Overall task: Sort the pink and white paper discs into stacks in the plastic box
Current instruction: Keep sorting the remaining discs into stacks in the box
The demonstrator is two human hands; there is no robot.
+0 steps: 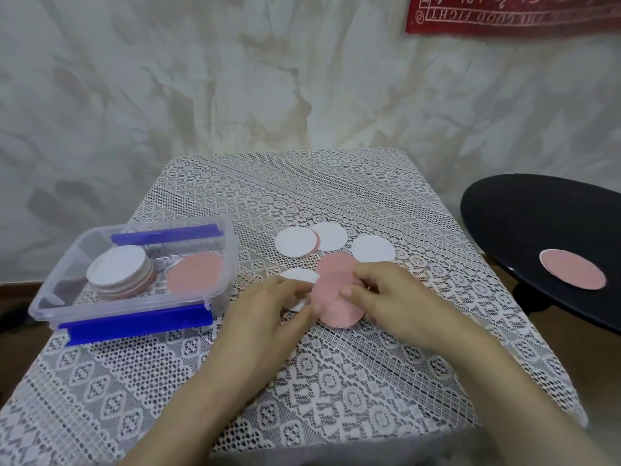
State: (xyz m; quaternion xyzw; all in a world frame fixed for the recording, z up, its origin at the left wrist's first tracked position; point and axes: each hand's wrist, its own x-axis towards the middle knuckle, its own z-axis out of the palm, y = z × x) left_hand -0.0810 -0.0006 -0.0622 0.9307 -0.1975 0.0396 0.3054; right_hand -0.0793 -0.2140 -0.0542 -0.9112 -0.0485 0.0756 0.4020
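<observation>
A clear plastic box (232, 253) with blue clips stands at the table's left. Inside it are a white-topped stack (116, 269) and a pink stack (195, 272). In the middle of the table both hands meet on a pink disc (331, 306): my left hand (268, 309) pinches its left edge, my right hand (386, 294) pinches its upper right edge. A second pink disc (336, 264) lies just behind it, and a white disc (300, 275) shows partly under my left fingers. Three more white discs (295, 247) (331, 238) (373, 248) lie farther back.
A lace cloth (336, 381) covers the small table. To the right stands a black round table (537, 216) carrying another pink disc (574, 274). A pale wall rises behind, with a red cloth (510, 13) hanging at the top right.
</observation>
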